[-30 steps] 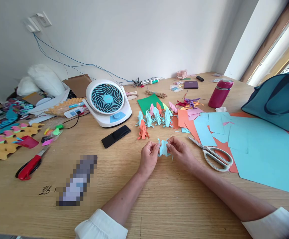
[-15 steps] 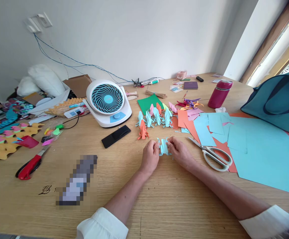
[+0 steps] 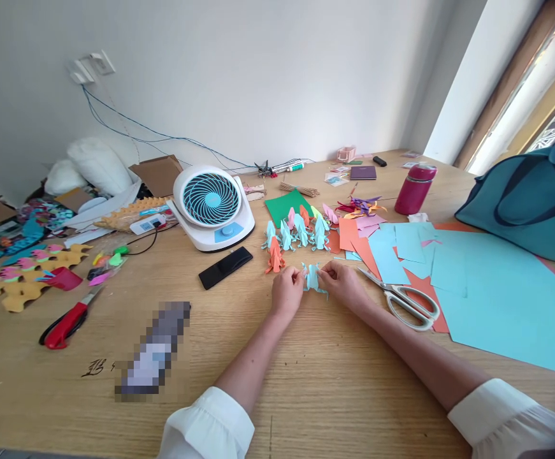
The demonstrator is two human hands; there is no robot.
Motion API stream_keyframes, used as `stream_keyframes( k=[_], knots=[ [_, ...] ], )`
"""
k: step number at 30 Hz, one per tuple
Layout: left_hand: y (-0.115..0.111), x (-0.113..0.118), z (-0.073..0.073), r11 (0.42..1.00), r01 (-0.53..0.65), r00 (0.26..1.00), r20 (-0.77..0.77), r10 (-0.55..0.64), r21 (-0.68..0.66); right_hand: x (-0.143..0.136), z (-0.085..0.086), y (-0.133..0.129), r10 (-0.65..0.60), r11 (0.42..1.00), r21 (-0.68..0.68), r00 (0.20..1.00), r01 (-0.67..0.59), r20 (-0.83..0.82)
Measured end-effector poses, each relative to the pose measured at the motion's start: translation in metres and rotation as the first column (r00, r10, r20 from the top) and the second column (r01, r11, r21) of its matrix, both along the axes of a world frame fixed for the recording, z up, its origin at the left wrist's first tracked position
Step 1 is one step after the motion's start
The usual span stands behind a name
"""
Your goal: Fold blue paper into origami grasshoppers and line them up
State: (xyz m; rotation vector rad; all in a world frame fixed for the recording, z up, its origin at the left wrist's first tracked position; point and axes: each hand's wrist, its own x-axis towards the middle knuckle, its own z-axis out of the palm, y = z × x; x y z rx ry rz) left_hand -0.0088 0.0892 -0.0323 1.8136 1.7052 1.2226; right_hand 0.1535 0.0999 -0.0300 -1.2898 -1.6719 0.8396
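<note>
Between my two hands is a light-blue folded paper figure (image 3: 312, 278) with thin legs sticking out at its corners. My left hand (image 3: 287, 292) pinches its left side, thumb against fingertips. On the other side my right hand (image 3: 343, 284) pinches the right edge in the same way. Just beyond stand several finished-looking paper figures, light blue (image 3: 300, 231) and pink among them. An orange paper figure (image 3: 274, 256) is closest to my left hand. Beige-handled scissors (image 3: 411, 306) lie right of my right hand, their blades toward it.
Light-blue paper sheets (image 3: 511, 299) spread over the right side, near a teal bag (image 3: 526, 197) and a magenta bottle (image 3: 415, 189). A white fan (image 3: 213, 207) stands behind a black phone (image 3: 225, 268). Red-handled scissors (image 3: 69, 324) and a pixelated object (image 3: 155, 350) lie on the left.
The view has shifted slightly, so the scene sits a little lower. Both hands keep their pinch on the blue paper figure, whose lower legs now show more.
</note>
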Motion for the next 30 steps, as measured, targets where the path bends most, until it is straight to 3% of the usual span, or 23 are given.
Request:
stream_keyframes(
  k=[6, 13, 18, 24, 30],
  knots=[
    [0.011, -0.005, -0.002, 1.0, 0.005, 0.999, -0.052, -0.004, 0.019, 0.002, -0.009, 0.008, -0.051, 0.999, 0.02, 0.998, 0.05, 0.027],
    [0.005, -0.013, -0.001, 0.997, -0.037, 0.996, -0.084, 0.044, 0.074, 0.009, -0.011, 0.007, -0.069, 0.996, 0.062, 0.997, 0.067, 0.021],
    [-0.025, -0.015, 0.004, 0.998, -0.02, 0.993, -0.114, 0.028, 0.064, 0.019, -0.009, 0.002, -0.089, 0.992, 0.086, 0.996, 0.087, 0.016],
    [-0.075, 0.011, 0.0, 0.987, 0.161, 0.97, -0.186, -0.153, 0.028, 0.027, -0.006, -0.031, -0.011, 0.995, 0.1, 0.996, 0.001, 0.093],
    [-0.078, 0.016, -0.005, 0.983, 0.182, 0.96, -0.219, -0.174, 0.018, 0.029, -0.01, -0.063, 0.033, 0.989, 0.132, 0.976, -0.063, 0.215]
  ],
)
